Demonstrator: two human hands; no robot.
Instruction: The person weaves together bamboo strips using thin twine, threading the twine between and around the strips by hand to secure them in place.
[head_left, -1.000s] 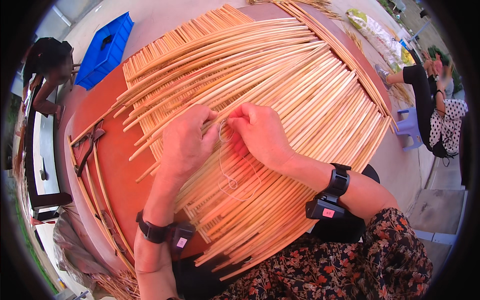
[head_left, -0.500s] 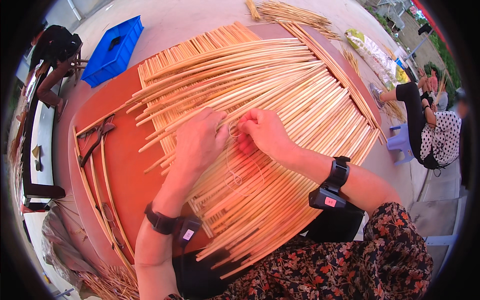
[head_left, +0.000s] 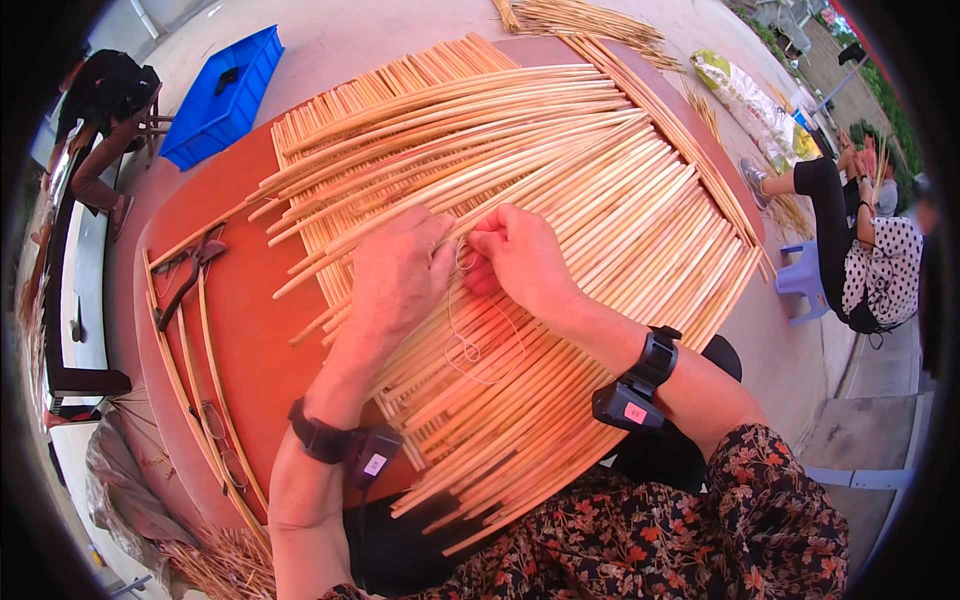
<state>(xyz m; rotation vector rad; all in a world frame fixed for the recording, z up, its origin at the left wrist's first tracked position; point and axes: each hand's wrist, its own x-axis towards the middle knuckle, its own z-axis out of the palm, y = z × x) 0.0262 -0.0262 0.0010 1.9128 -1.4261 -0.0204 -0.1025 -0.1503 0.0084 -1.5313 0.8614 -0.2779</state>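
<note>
A mat of pale, straw-coloured stalks [head_left: 640, 220] lies fanned out over the red-brown tabletop [head_left: 255, 350]. Near its middle, my left hand [head_left: 400, 265] is closed on the stalks, its thumb pressed toward the fingers. Just right of it, my right hand [head_left: 525, 255] pinches a thin white thread [head_left: 522, 345]. The thread forms a small loop between the hands, then a larger loose loop over the stalks below. The fingertips partly hide where thread and stalks meet.
Dark-handled pliers [head_left: 190, 275] and loose stalks [head_left: 210, 370] lie at the table's left. Beyond stands a blue crate [head_left: 222, 100]. One person [head_left: 110, 130] is at far left; another in a dotted top [head_left: 880, 265] sits right, near a lilac stool [head_left: 800, 280].
Both hands stay close together, still working at the thread. My right forearm has swung slightly left, and the whole view has shifted a little.
</note>
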